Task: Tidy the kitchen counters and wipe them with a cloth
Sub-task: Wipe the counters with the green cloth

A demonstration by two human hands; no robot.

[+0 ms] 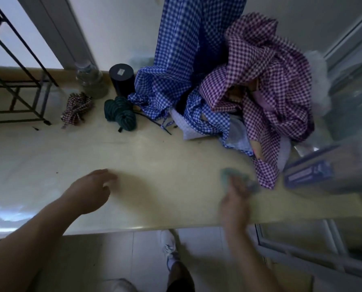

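Right hand: the right hand [234, 199], blurred, lies on a small teal cloth [226, 174] at the counter's near right; the blur hides whether the fingers curl round it or press flat.
Cloth: on the pale counter [154, 157], partly under the fingers, just beside the hem of a purple checked fabric [270, 81].
Right of the grip: a clear plastic box with a blue label [310, 175].
Behind the grip: the purple fabric heaped against a blue checked fabric [182, 49].
Left hand: the left hand [91, 190], well apart from the cloth, fingers loose and spread, holding nothing.
Far left of the grip: a green rope coil [121, 114], a red-and-white rope bundle [76, 108], a black cylinder [122, 79] and a glass jar [89, 79].
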